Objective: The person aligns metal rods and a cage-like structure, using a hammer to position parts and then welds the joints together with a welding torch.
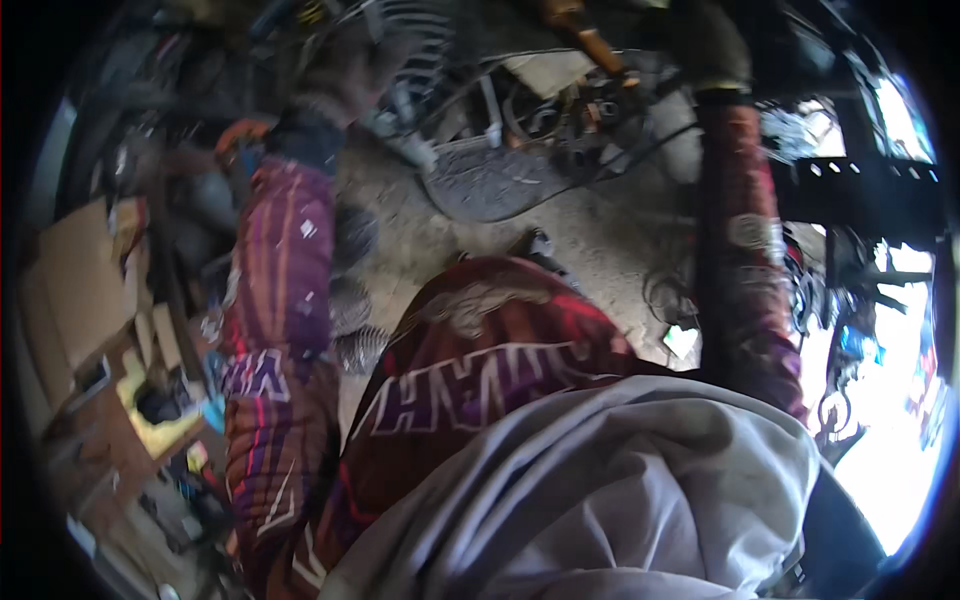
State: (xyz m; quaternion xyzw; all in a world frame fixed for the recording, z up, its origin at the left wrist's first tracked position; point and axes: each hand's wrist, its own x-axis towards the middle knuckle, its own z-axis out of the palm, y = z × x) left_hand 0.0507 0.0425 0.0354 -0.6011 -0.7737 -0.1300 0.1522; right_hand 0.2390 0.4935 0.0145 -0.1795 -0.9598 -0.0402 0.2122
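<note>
1. head view, left: the left hand [350,70], seemingly gloved, is just left of a striped ribbed piece [425,40]; i cannot tell whether it grips anything.
2. head view, right: the right hand [708,45] is dark and blurred, with an orange bar [585,35] to its left; its grip cannot be told either.
3. between the hands, loose metal parts [592,108] lie near a dark grey panel [490,185], probably kept central so both can reach.

Room to pass over the floor [620,235] between left sleeve [288,260] and right sleeve [740,230]. Dark panel [495,182] and jumbled parts [590,108] obstruct ahead; striped ridged piece [425,40] crowds left hand [350,72], holed dark beam [855,195] hems right sleeve outside.
</note>
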